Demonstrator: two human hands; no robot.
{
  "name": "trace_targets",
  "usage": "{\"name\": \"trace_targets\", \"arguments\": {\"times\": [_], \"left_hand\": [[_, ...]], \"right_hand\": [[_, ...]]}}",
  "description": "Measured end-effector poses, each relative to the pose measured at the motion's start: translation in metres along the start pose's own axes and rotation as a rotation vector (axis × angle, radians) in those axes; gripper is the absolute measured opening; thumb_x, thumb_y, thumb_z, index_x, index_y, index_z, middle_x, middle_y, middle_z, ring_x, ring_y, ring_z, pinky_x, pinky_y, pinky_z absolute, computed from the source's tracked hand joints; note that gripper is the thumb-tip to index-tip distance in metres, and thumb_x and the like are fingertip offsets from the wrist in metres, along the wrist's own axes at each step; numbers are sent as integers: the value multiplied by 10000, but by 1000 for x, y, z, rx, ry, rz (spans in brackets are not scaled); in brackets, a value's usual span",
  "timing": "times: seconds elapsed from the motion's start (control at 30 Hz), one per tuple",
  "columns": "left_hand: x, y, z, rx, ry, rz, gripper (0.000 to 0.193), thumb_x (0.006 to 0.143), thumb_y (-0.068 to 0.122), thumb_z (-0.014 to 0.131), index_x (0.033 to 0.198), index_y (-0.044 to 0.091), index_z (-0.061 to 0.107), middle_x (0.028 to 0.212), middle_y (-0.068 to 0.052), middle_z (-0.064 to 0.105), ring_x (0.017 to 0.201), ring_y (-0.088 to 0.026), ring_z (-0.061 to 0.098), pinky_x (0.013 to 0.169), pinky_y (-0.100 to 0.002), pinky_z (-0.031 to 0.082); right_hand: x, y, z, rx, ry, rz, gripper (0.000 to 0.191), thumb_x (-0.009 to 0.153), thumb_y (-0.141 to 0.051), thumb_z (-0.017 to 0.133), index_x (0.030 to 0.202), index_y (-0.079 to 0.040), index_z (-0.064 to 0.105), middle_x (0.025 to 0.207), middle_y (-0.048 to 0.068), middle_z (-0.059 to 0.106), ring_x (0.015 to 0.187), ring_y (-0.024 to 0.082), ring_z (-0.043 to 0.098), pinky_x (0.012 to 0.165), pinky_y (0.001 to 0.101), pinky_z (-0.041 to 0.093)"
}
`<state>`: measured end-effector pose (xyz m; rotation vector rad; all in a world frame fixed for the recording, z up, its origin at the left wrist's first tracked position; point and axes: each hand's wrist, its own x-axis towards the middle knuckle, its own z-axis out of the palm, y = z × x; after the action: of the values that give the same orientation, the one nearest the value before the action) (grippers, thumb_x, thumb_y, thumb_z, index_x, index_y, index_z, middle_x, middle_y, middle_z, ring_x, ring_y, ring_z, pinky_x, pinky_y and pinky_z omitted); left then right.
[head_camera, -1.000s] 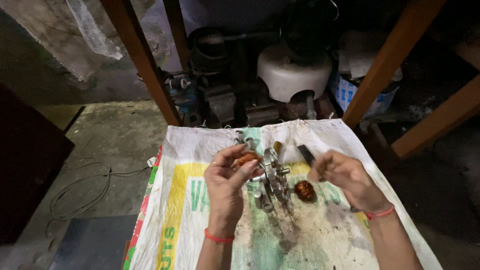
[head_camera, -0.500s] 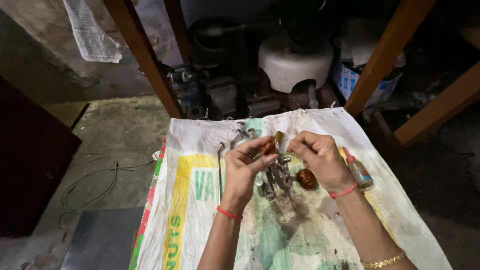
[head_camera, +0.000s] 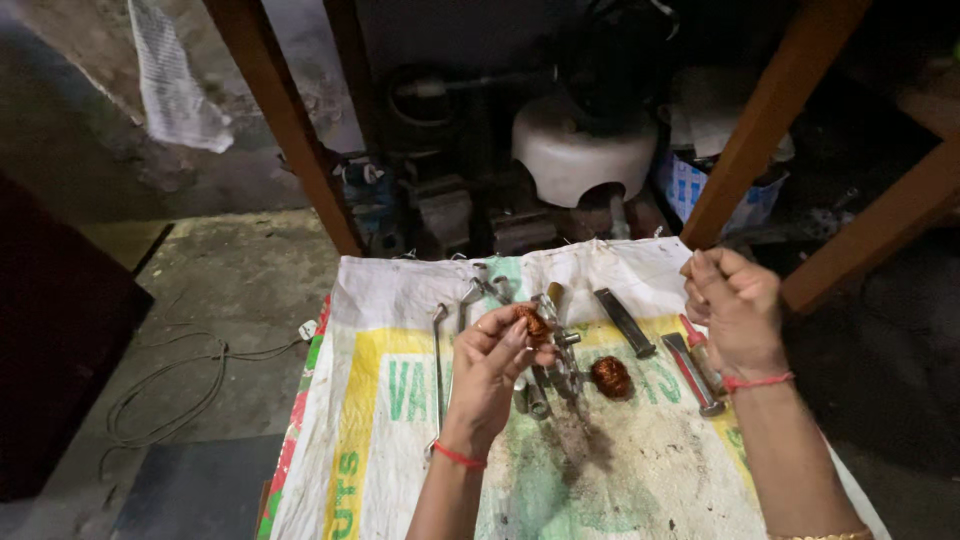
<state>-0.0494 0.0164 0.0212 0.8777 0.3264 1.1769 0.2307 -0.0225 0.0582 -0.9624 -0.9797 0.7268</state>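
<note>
The left hand (head_camera: 495, 365) is raised above the woven sack (head_camera: 380, 400) on the floor, fingers curled round a small copper wire coil (head_camera: 536, 325). The coil sits at the fingertips, its long way tilted up and away. The right hand (head_camera: 738, 310) is lifted to the side, fingers loosely bent, holding nothing I can see. Another copper coil (head_camera: 611, 377) lies on the sack beside metal wrenches (head_camera: 480, 295).

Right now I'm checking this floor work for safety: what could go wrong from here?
The small copper coil sits only in the left hand fingertips above the crowded tools; it might slip and drop among them. The right hand is raised away, giving no support. The second coil lies loose on the sack and may roll.
</note>
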Motion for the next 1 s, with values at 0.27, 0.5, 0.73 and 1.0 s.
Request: {"name": "trace_targets", "arguments": {"times": [0.27, 0.5, 0.73, 1.0], "left_hand": [[-10, 16, 13, -210, -46, -22, 284, 996, 124, 634, 1251, 3, 602, 1023, -102, 700, 916, -182, 711, 855, -381, 629], [-15, 16, 30, -73, -87, 12, 283, 1015, 60, 649, 1280, -24, 597, 1074, -82, 658, 892, -147, 661, 795, -338, 598], [-12, 24, 34, 9, -21, -35, 396, 1022, 92, 543, 1409, 10, 562, 1172, -76, 664, 915, -125, 653, 737, -290, 591], [-13, 18, 25, -138, -125, -91, 306, 1023, 92, 536, 1315, 12, 580, 1143, -106, 680, 899, -140, 668, 743, -294, 605]], "right_hand": [[-22, 19, -7, -571, 63, -30, 235, 1045, -182, 624, 962, 28, 691, 758, 64, 647, 649, 113, 536, 587, 233, 422], [-63, -18, 67, -756, -73, -364, 319, 1073, -244, 503, 1293, -40, 611, 1320, 179, 655, 1200, 254, 672, 965, 415, 604], [-81, -57, 133, -1158, -5, -891, 295, 1038, -131, 522, 1282, -6, 631, 1426, 251, 574, 1438, 376, 439, 1249, 589, 185], [-74, -45, 126, -849, -346, -829, 427, 1007, 40, 402, 1406, 19, 556, 1405, 233, 623, 1401, 380, 555, 1232, 539, 332]]}}
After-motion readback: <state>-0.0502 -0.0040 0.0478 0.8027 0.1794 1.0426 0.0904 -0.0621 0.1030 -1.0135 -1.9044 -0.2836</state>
